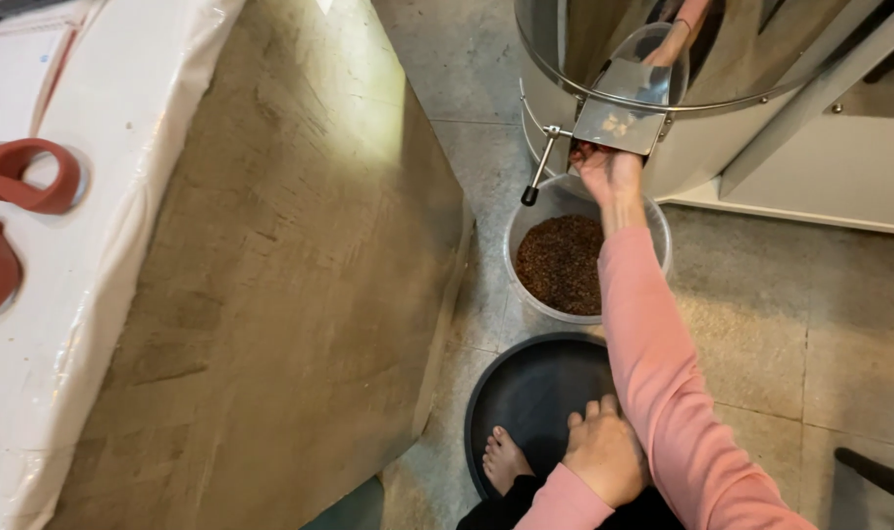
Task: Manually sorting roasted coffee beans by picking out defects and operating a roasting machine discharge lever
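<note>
My right hand (pixel 609 173) reaches up to the flat metal flap (pixel 619 124) at the outlet of a shiny steel drum (pixel 732 88). Its fingertips are tucked under the flap's lower edge, so the grip is hidden. Right below it stands a clear plastic bucket (pixel 517 240) partly filled with small brown grains (pixel 560 263). My left hand (pixel 604 453) rests on my knee with loosely curled fingers and holds nothing. Both arms wear pink sleeves.
A thin lever with a black knob (pixel 530 194) hangs beside the outlet. A black round basin (pixel 535 388) lies on the tiled floor, my bare foot (pixel 506 459) at its edge. A large brown slab (pixel 290 275) with white wrapping (pixel 123 167) and red scissors (pixel 20 182) fills the left.
</note>
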